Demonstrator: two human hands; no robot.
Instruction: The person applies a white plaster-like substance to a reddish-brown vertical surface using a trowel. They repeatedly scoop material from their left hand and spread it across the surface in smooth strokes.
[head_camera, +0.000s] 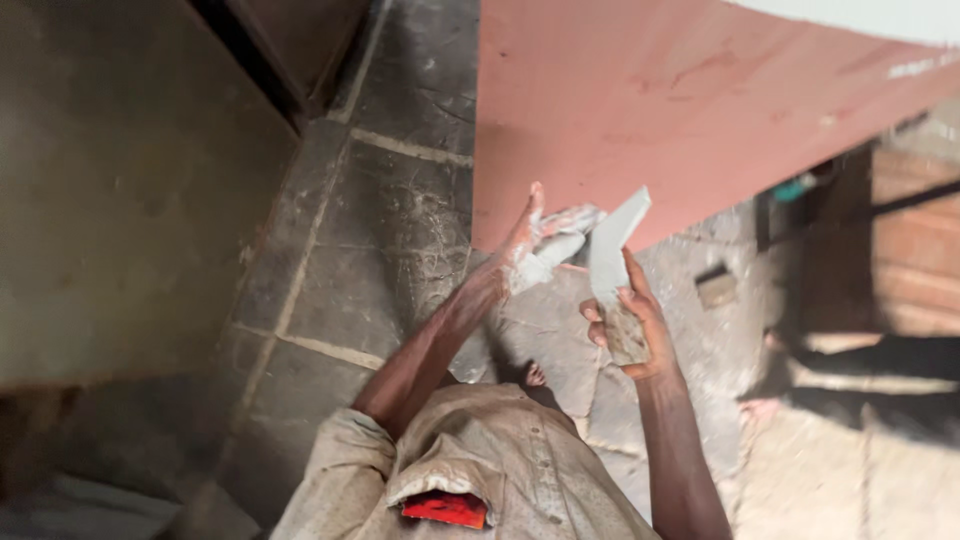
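My right hand (632, 330) grips the handle of a wide putty knife (612, 250), whose pale blade points up toward a reddish-brown board (660, 110). My left hand (522, 250) reaches to the board's lower edge with white putty (560, 240) smeared on its fingers and palm. The blade's tip lies just right of the putty lump on the left hand, almost touching it. Both forearms stretch out from a dusty beige shirt at the bottom.
Dark stone floor slabs (390, 230) lie below. A grey wall (120, 180) fills the left side. A small block (716, 288) sits on the dusty ground to the right, near wooden furniture (900, 240). A red item (445, 508) shows at the shirt pocket.
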